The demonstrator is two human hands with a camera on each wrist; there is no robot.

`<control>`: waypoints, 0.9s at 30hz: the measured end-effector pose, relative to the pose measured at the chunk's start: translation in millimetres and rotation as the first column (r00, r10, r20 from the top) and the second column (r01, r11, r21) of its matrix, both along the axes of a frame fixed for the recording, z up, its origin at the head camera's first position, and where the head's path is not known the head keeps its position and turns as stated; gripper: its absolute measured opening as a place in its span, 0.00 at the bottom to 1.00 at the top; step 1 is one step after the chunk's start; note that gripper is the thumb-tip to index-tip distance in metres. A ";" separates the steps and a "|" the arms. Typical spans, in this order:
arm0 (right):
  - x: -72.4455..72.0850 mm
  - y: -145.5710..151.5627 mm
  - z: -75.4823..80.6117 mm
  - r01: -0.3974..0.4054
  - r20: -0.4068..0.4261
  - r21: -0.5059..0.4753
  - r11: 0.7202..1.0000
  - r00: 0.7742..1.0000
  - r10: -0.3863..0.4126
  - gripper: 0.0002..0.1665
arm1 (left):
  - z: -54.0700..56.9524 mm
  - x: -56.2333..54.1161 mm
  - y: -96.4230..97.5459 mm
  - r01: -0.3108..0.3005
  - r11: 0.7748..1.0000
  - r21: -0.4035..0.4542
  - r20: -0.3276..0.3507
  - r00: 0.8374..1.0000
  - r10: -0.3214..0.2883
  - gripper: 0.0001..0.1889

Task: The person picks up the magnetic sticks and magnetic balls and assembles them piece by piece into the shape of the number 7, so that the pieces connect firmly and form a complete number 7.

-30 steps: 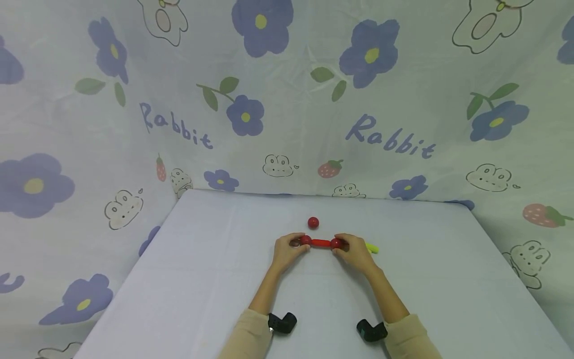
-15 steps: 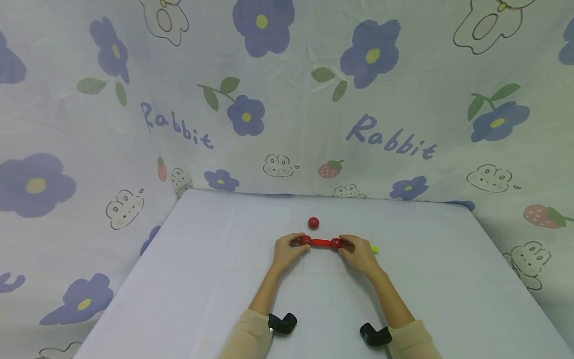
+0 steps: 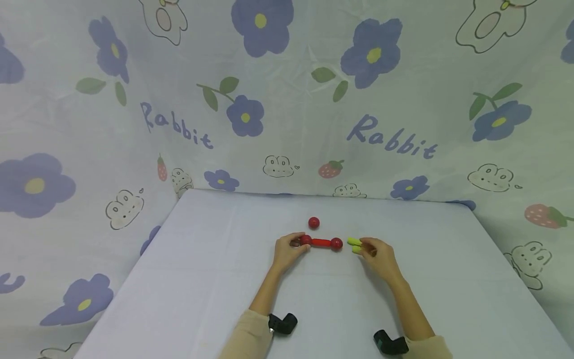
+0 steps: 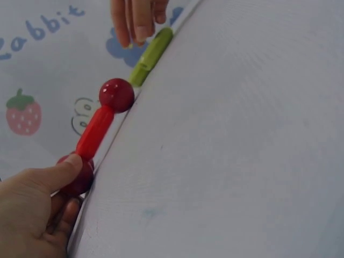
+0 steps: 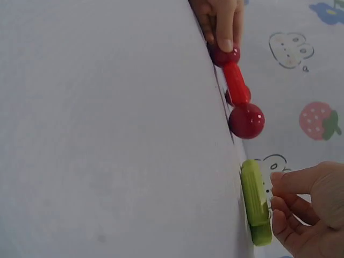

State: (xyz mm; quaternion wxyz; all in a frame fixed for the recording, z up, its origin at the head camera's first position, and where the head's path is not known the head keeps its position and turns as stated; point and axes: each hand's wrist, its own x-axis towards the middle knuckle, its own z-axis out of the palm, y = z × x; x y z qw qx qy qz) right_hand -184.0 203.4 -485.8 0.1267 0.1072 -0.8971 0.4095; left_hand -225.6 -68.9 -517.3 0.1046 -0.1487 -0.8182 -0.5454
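Two dark red balls joined by a bright red rod (image 3: 321, 243) lie in a row on the table. My left hand (image 3: 287, 251) pinches the left ball (image 4: 79, 174) between thumb and fingers, while the right ball (image 3: 336, 244) is untouched. To the right are two yellow-green sticks (image 3: 354, 241), lying side by side. My right hand (image 3: 380, 257) hovers at their right ends, its fingers relaxed. In the right wrist view its fingertips (image 5: 278, 177) sit just beside the sticks (image 5: 255, 193), with nothing between them.
A loose dark red ball (image 3: 314, 223) rests behind the joined piece. White cloth covers the table (image 3: 215, 299). Behind its far edge hangs a curtain (image 3: 296, 134) printed with flowers and rabbits. Black wrist cameras (image 3: 283, 324) sit at both cuffs.
My right hand has let go of the right-hand ball and moved right to the yellow-green sticks, which now show more fully. The left hand keeps its hold on the left ball.
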 end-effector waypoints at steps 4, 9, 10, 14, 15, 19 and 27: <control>1.5 11.8 0.1 0.031 -0.014 -0.002 1.000 0.999 -0.031 0.16 | 1.0 1.2 0.4 -0.004 1.000 -0.004 -0.006 1.000 0.004 0.20; -2.6 23.5 1.2 0.073 0.004 0.010 0.997 0.997 -0.073 0.15 | 2.3 2.4 0.4 -0.009 1.000 -0.008 0.002 1.000 0.009 0.20; -3.9 25.3 1.0 0.075 0.019 0.015 0.997 0.997 -0.075 0.16 | 2.5 2.5 0.3 -0.008 1.000 -0.009 -0.002 1.000 0.008 0.20; -9.0 29.4 -1.2 0.044 0.103 0.037 0.998 0.994 -0.048 0.18 | 2.7 2.4 0.4 -0.010 1.000 -0.012 -0.021 1.000 0.010 0.20; -10.0 29.6 -1.9 0.035 0.122 0.041 0.999 0.992 -0.040 0.19 | 2.8 2.4 0.4 -0.012 1.000 -0.013 -0.025 1.000 0.011 0.20; -13.3 29.1 -3.8 0.015 0.151 0.050 0.999 0.988 -0.022 0.18 | 2.9 2.0 0.7 -0.014 1.000 -0.013 -0.026 1.000 0.013 0.20; -16.1 29.4 -2.6 0.004 0.172 0.056 0.998 0.985 -0.013 0.18 | 3.0 2.0 0.8 -0.013 1.000 -0.012 -0.018 1.000 0.013 0.20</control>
